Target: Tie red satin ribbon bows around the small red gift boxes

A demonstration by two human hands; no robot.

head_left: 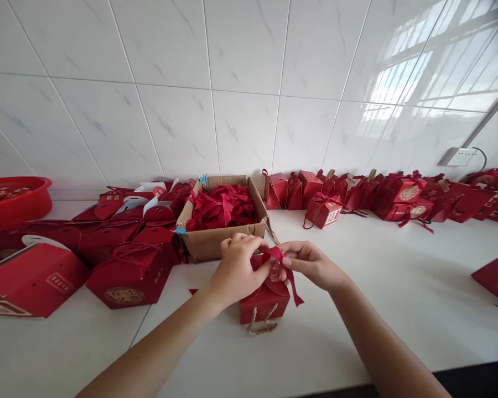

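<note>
Red ribbon point(276, 253), pinched in the grip of left hand point(241, 266) and right hand point(315, 266) atop a box point(262, 310) at five o'clock from the cardboard carton point(209, 245), is probably light, soft and slippery, best held near its fold.

cardboard box point(209, 245): 1 | on its rim, blue clips point(203, 179) point(181, 231): 2 | inside, loose ribbons point(224, 207): too tangled to count | before it, gift box point(263, 309): 1, held ribbon point(276, 253): 1, hands point(237, 269) point(318, 267): 2 | far left, basin point(37, 207): 1 | left and right, red boxes point(33, 271) point(277, 192): many, overlapping | far right, socket point(458, 157): 1
</note>
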